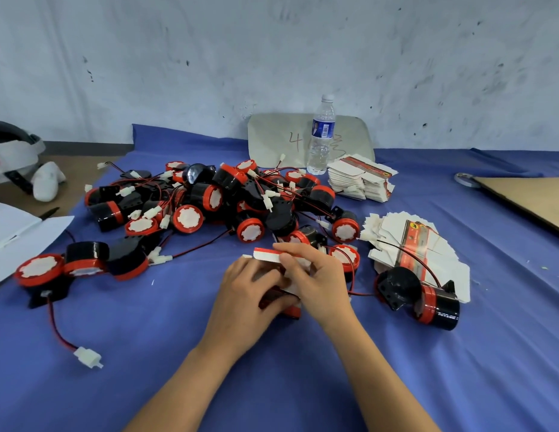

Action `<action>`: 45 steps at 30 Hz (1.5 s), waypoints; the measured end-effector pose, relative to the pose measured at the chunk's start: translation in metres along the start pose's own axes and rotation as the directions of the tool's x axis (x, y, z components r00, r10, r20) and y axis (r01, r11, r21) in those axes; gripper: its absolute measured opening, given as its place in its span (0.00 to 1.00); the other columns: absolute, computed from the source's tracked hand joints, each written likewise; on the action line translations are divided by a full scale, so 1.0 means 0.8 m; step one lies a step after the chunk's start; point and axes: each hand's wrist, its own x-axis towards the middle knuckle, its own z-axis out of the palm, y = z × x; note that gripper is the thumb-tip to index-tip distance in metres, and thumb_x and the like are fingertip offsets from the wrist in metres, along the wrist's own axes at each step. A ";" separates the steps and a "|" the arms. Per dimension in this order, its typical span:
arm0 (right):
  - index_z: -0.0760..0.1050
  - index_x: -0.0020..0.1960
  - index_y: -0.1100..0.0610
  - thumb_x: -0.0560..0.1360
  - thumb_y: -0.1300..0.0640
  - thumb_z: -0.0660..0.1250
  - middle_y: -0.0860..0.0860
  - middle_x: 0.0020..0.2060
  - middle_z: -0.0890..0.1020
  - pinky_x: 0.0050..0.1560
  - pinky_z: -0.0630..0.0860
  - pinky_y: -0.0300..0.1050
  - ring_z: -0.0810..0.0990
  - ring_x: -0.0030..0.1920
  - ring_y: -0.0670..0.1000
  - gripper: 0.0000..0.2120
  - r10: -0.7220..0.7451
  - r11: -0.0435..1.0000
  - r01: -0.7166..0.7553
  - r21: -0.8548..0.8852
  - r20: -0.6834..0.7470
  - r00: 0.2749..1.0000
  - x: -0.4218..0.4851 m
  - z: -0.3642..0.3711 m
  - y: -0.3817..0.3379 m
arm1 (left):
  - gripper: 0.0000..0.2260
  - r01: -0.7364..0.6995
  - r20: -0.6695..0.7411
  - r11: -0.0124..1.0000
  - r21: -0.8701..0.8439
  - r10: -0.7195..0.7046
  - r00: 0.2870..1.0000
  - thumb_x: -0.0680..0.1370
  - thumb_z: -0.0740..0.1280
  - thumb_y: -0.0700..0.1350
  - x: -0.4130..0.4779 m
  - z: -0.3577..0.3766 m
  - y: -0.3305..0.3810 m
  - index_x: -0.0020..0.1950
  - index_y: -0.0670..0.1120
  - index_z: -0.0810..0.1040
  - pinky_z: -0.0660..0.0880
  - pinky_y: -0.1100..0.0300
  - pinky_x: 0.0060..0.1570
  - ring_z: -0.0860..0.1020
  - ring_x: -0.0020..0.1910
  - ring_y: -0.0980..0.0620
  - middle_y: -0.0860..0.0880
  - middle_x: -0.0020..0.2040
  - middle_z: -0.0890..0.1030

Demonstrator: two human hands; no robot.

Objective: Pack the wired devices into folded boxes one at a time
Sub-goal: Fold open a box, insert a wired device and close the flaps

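– Fingers [265, 277] of the left hand [247, 297]: how do they sit?

– Curled round the near left side of the box [267, 254], gripping it low. The back of the hand hides the thumb, so I cannot tell where it presses.

– And the box itself?

– Between both hands, in front of the pile of devices [216, 194] and lifted just off the blue cloth [303, 385]. Its white flap with the red edge sticks out above the knuckles, with its long edge running left to right. The body runs from there back toward the person.

– Is anything in it?

– Cannot say. Something red and black shows under the palms (printed card or a device, too covered to tell).

– The right hand [315, 285]?

– Its fingers [294, 249] come over from the right. The forefinger lies along the top of the flap with the thumb below it, pinching the card, and the rest are bent against the box's right side.

– So what does the next move turn on?

– My guess is the flap. It lies under the right fingertips with its hinge line crosswise, so it would fold toward the body while the left hand steadies the box.

– And the next device?

– The loose device [434, 304] lies on its side to the right, near the right hand, with the fanned flat boxes [421, 244] just behind it. The right hand is nearer to both.
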 end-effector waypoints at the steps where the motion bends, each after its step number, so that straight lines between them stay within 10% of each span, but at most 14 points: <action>1: 0.82 0.49 0.46 0.77 0.63 0.67 0.40 0.44 0.83 0.47 0.73 0.29 0.80 0.47 0.38 0.12 -0.001 1.000 0.001 -0.014 -0.012 1.000 0.000 0.001 0.002 | 0.13 0.002 -0.001 1.000 0.005 -0.002 1.000 0.75 0.64 0.57 0.000 0.000 0.000 0.49 0.49 0.82 0.70 0.55 0.57 0.72 0.53 0.52 0.54 0.52 0.78; 5: 0.82 0.51 0.47 0.76 0.63 0.68 0.35 0.43 0.81 0.46 0.72 0.26 0.79 0.46 0.33 0.12 -0.002 0.995 -0.002 -0.096 -0.045 0.999 0.000 0.002 0.005 | 0.03 0.051 -0.085 0.999 0.014 -0.050 0.995 0.74 0.74 0.43 -0.003 0.004 0.000 0.46 0.46 0.83 0.73 0.44 0.60 0.75 0.51 0.47 0.50 0.51 0.78; 10: 0.82 0.49 0.51 0.74 0.63 0.71 0.40 0.44 0.83 0.51 0.75 0.32 0.80 0.48 0.38 0.08 0.065 0.995 -0.061 -0.078 0.044 0.997 0.001 -0.007 0.005 | 0.09 0.112 -0.140 0.978 -0.176 -0.137 0.981 0.71 0.76 0.36 -0.003 0.002 0.001 0.43 0.48 0.79 0.71 0.72 0.44 0.75 0.44 0.59 0.57 0.45 0.75; 15: 0.80 0.45 0.52 0.73 0.66 0.72 0.40 0.48 0.82 0.56 0.73 0.32 0.80 0.52 0.37 0.10 0.104 0.991 -0.089 -0.103 0.147 0.984 0.002 -0.013 0.008 | 0.19 0.258 -0.182 0.911 -0.322 -0.327 0.927 0.70 0.76 0.37 -0.003 0.004 0.000 0.42 0.52 0.67 0.76 0.60 0.43 0.75 0.43 0.53 0.53 0.42 0.73; 23: 0.84 0.51 0.56 0.72 0.62 0.74 0.40 0.51 0.81 0.64 0.69 0.32 0.76 0.60 0.38 0.08 0.086 0.976 -0.050 -0.212 0.168 0.982 0.001 -0.014 0.019 | 0.08 0.375 -0.088 0.774 -0.511 -0.480 0.873 0.74 0.72 0.36 0.002 0.003 -0.005 0.48 0.44 0.75 0.74 0.70 0.49 0.77 0.50 0.57 0.48 0.49 0.78; 28: 0.83 0.55 0.54 0.73 0.59 0.73 0.44 0.59 0.80 0.76 0.58 0.49 0.68 0.68 0.39 0.11 0.096 0.973 -0.033 -0.228 0.275 0.957 0.003 -0.023 0.016 | 0.10 0.341 -0.100 0.821 -0.459 -0.429 0.898 0.75 0.68 0.33 0.002 -0.002 -0.002 0.44 0.49 0.78 0.71 0.74 0.49 0.75 0.52 0.64 0.50 0.50 0.75; 45: 0.69 0.71 0.45 0.81 0.57 0.61 0.40 0.75 0.61 0.75 0.57 0.48 0.44 0.78 0.46 0.20 -0.023 0.767 0.300 -0.568 0.443 0.896 -0.022 -0.029 0.022 | 0.12 0.341 -0.096 0.841 -0.419 -0.414 0.905 0.72 0.67 0.27 0.001 0.004 -0.017 0.39 0.44 0.76 0.75 0.71 0.47 0.76 0.55 0.61 0.51 0.54 0.77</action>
